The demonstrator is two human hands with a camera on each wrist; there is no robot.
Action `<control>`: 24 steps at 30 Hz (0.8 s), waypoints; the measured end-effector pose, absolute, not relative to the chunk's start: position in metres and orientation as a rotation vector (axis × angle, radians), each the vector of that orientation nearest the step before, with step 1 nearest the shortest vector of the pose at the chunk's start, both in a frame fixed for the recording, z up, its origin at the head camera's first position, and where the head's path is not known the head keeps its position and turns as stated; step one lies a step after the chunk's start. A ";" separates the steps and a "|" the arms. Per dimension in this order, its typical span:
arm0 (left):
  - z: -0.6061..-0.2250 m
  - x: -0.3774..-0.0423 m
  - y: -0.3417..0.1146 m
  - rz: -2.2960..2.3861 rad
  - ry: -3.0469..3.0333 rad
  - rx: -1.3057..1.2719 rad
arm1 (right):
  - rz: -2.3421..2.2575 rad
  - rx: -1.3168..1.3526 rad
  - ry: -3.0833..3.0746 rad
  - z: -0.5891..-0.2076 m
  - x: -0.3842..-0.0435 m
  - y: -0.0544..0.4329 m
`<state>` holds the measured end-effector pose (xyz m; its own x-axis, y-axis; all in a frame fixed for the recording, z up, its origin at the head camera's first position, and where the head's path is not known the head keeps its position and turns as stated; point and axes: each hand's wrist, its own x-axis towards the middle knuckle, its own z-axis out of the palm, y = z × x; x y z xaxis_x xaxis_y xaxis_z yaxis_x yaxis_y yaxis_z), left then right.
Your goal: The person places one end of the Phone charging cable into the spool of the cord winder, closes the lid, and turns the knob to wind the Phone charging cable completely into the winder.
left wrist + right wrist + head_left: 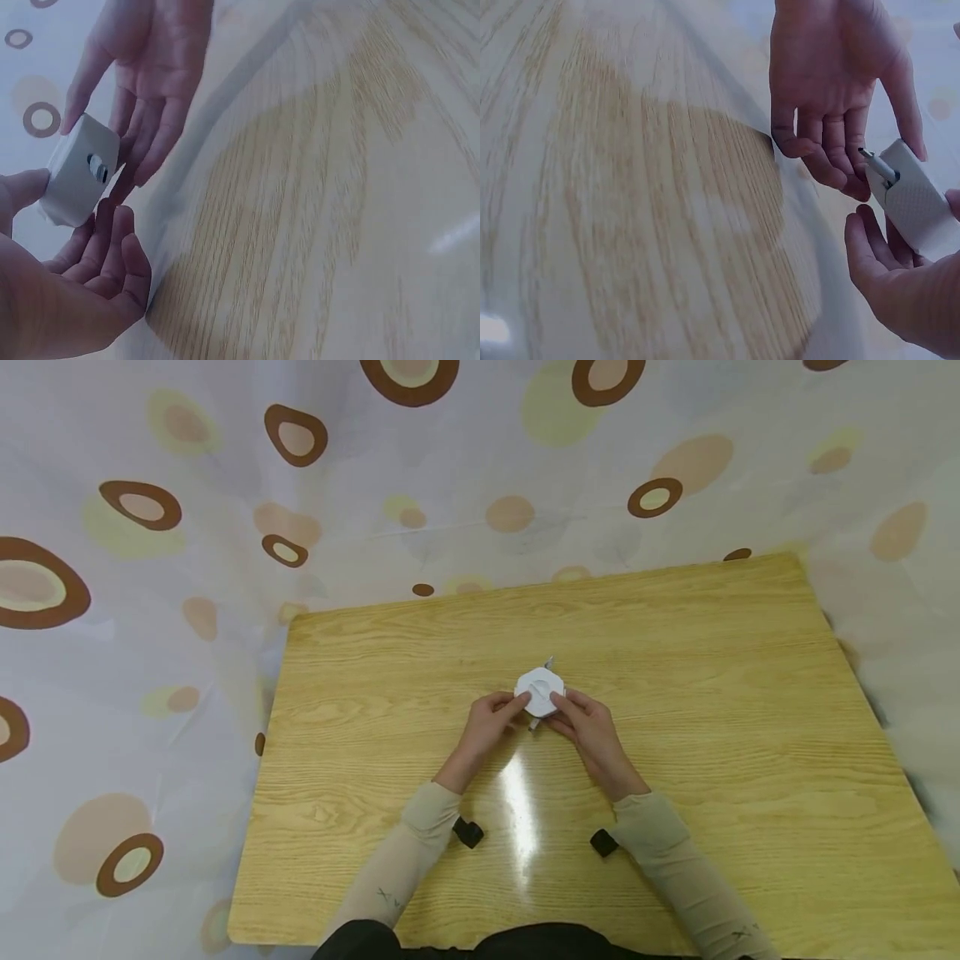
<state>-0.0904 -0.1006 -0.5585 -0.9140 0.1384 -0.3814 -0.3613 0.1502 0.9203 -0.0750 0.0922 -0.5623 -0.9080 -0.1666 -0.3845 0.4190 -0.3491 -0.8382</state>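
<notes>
A white, eight-sided retractable charging cable case (540, 691) is held above the wooden table between both hands. My left hand (487, 724) pinches its left edge, thumb on the top face and fingers beneath. On the opposite edge my right hand (595, 735) grips it the same way. In the head view a small metallic plug (549, 662) sticks out at the far side, and another connector (534, 724) at the near side. The right wrist view shows the plug (879, 166) protruding from the case's side wall. Fingers under the case are partly hidden in the head view.
The wooden table (360, 760) has a bright light reflection in front of the hands. Patterned cloth (480, 468) hangs behind it and at both sides. Small black devices (468, 833) sit at the cuffs of both sleeves.
</notes>
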 end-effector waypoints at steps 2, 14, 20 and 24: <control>-0.559 -0.091 -0.101 1.877 1.985 -0.252 | -2.280 0.316 1.545 -0.563 -0.074 0.092; -0.557 -0.101 -0.111 1.751 2.082 -0.180 | -2.132 0.343 1.685 -0.570 -0.073 0.100; -0.550 -0.107 -0.121 1.525 2.199 -0.080 | -1.953 0.307 1.812 -0.567 -0.076 0.109; -0.547 -0.110 -0.123 1.448 2.256 -0.023 | -1.907 0.288 1.825 -0.565 -0.076 0.110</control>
<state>-0.1105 -0.1229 -0.5470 -0.8956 0.2264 -0.3830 -0.2539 0.4468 0.8579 -0.0761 0.1103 -0.5650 -0.8618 -0.1952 -0.4682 0.4764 0.0057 -0.8792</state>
